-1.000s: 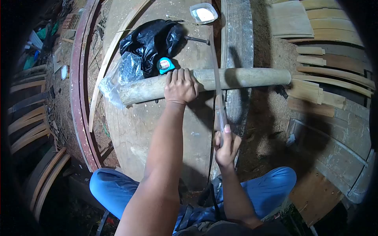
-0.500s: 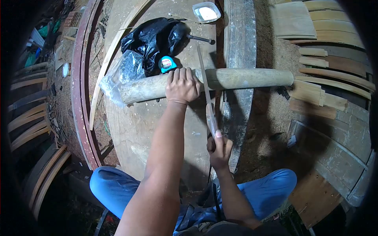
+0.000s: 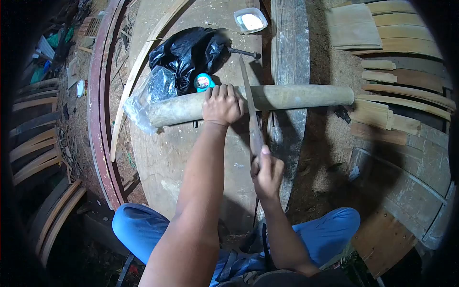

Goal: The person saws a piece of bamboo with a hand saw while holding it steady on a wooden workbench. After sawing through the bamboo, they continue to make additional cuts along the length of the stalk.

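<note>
A pale round wooden pole (image 3: 301,97) lies crosswise over the boards before me. Fingers wrapped over its top, my left hand (image 3: 222,106) grips it left of its middle. My right hand (image 3: 268,176) is closed round the handle of a handsaw (image 3: 251,103), thumb up. The blade, seen nearly edge-on, crosses the pole just right of my left hand; its teeth and any cut do not show. Behind the pole are a turquoise tape measure (image 3: 203,82), a black plastic bag (image 3: 184,52) and a clear plastic bag (image 3: 160,86).
A hammer-like tool (image 3: 246,52) and a white-filled plastic tub (image 3: 250,21) sit farther back on the wide board (image 3: 191,167). A grey plank (image 3: 291,52) runs alongside. Curved wooden strips (image 3: 406,93) lie at right, with more at left. Sawdust covers the ground.
My right hand has pushed forward, away from my body, with the handsaw's handle. My left hand keeps its place on the wooden pole.
</note>
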Demonstrator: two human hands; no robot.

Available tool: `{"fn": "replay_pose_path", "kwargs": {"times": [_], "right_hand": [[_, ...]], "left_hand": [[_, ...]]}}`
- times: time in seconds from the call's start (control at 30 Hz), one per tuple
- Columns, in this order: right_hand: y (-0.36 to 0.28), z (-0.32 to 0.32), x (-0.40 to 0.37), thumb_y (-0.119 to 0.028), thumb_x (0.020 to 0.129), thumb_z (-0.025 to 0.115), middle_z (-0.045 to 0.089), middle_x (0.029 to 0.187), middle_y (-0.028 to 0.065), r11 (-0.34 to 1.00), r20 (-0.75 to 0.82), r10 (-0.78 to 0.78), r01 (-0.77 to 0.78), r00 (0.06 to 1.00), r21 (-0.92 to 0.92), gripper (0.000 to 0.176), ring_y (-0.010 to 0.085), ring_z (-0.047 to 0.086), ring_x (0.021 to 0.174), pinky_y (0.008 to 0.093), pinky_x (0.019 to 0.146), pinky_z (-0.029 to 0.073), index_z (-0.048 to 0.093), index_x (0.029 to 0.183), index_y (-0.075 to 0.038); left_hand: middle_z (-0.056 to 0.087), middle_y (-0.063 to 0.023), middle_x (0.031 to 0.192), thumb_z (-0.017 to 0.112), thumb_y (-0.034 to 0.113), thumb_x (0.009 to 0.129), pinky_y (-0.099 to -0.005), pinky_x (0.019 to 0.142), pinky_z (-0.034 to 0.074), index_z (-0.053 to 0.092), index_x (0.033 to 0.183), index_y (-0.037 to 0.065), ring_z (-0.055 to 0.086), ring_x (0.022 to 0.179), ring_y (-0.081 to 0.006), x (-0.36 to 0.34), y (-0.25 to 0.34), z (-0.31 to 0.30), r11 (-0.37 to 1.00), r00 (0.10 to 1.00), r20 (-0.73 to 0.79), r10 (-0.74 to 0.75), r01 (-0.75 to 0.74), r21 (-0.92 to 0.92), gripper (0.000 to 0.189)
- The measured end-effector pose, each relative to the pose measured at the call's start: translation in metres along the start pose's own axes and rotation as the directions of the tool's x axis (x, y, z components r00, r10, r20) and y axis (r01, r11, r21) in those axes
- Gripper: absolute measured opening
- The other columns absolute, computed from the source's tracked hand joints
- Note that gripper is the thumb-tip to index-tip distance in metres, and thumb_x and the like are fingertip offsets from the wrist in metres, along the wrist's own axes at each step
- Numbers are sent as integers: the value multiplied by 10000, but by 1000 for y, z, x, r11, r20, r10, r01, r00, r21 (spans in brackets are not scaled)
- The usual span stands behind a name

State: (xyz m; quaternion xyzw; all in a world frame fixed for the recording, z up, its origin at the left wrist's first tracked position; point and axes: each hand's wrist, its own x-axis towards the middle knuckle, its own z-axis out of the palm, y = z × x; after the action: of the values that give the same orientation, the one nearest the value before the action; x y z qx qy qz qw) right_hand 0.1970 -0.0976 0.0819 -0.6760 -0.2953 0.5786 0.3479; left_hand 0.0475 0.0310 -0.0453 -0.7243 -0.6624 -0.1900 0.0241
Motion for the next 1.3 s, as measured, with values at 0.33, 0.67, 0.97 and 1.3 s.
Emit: {"fn": "replay_pose_path", "kwargs": {"times": [0.33,0.67,0.97,1.3], "right_hand": [[0,-7,-25,-390,1104,474,439,517,-8,994,-25,-39,36,999,-99,617,110,431,473,285,477,313,467,573,-76],[-8,16,42,-434,1080,489,495,510,55,983,-37,-63,55,997,-177,639,190,491,461,374,492,356,502,583,-33],[14,2,54,-430,1102,467,391,504,-2,989,40,-135,132,990,68,636,112,387,419,294,415,250,397,570,-89],[-1,-24,64,-471,1093,411,392,461,41,995,311,-51,21,949,97,646,147,383,360,314,366,290,380,570,-92]], "left_hand": [[676,-119,893,620,240,811,-417,825,516,669,924,59,658,843,-300,1,0,-1,1000,1000,14,7,-6,-29,220],[670,-122,841,621,233,817,-419,792,516,672,911,49,664,808,-298,3,3,-2,1000,999,-32,19,-20,-14,213],[675,-135,842,603,234,823,-430,805,520,682,887,36,666,810,-310,3,2,0,999,999,-52,3,-5,-32,223],[691,-130,852,616,262,849,-426,830,518,669,827,63,672,815,-294,-1,0,3,999,994,-107,0,-4,-34,207]]}}
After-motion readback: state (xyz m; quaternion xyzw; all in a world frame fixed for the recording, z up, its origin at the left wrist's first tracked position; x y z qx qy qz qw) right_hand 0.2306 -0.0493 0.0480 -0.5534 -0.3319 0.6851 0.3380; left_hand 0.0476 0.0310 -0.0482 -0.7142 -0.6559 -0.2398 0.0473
